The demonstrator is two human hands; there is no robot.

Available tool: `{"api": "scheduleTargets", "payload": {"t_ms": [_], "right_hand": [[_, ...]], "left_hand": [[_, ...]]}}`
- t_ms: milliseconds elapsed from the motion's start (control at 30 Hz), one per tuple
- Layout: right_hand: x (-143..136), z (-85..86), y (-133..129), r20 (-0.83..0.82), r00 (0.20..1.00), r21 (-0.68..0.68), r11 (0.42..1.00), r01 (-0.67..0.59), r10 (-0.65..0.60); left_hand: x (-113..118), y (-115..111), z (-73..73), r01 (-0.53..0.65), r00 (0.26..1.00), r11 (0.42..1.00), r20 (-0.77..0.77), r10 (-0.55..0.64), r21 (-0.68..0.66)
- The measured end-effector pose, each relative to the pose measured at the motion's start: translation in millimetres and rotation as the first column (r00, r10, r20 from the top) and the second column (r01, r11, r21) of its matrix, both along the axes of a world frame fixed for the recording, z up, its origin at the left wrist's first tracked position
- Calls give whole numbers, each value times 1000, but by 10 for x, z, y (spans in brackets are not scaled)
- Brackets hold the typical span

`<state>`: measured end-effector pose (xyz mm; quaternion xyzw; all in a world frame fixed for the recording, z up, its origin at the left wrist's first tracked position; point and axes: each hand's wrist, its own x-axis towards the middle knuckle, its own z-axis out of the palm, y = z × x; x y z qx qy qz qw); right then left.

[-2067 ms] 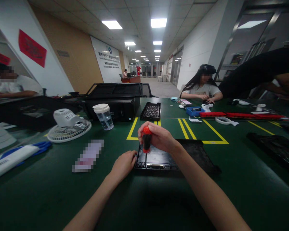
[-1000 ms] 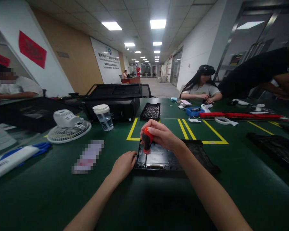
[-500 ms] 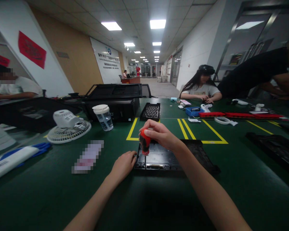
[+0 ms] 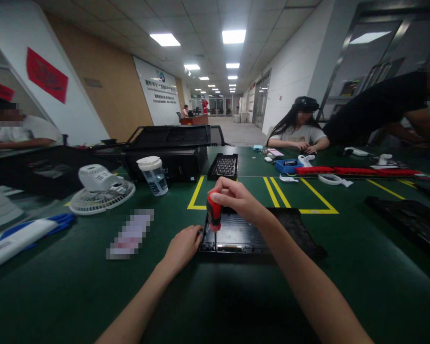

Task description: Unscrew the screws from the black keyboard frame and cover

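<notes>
A red and black screwdriver stands nearly upright, its handle gripped from above by my right hand. Its shaft reaches down to the near left corner of a black panel, which lies flat on the green table. Against the panel's left edge rests my left hand; its fingertips touch the rim and are partly hidden, so I cannot make out how firmly they hold it.
Left of the hands are a lidded cup, a white fan and a blurred flat item. Beyond the panel sits a black tray. Another black panel lies right. A person sits across the table.
The screwdriver handle has turned slightly within my right hand's fingers. Both hands keep nearly the same places, and the panel has not visibly moved.
</notes>
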<state>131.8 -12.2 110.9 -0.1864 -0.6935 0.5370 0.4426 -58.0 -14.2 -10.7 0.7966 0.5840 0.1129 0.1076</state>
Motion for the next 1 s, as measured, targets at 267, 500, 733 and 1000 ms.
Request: {"api": "scheduleTargets", "payload": {"t_ms": [267,500,733,1000], "right_hand": [[13,31,-21,33,995,61,994,90,-92],[42,45,-12,86,979,85,980,179,-187],[47,56,-11,81,968,132,965,225,-237],[43,48,-18,105,937,200,930,309,-334]], "left_hand": [[7,-1,18,-13,1000,1000,-20,13,-20],[27,-18,47,-36,999,999,-27,35,-41],[5,2,7,-8,1000,1000,-11,8,1],[32,-14,39,-27,999,999,-22,27,-21]]}}
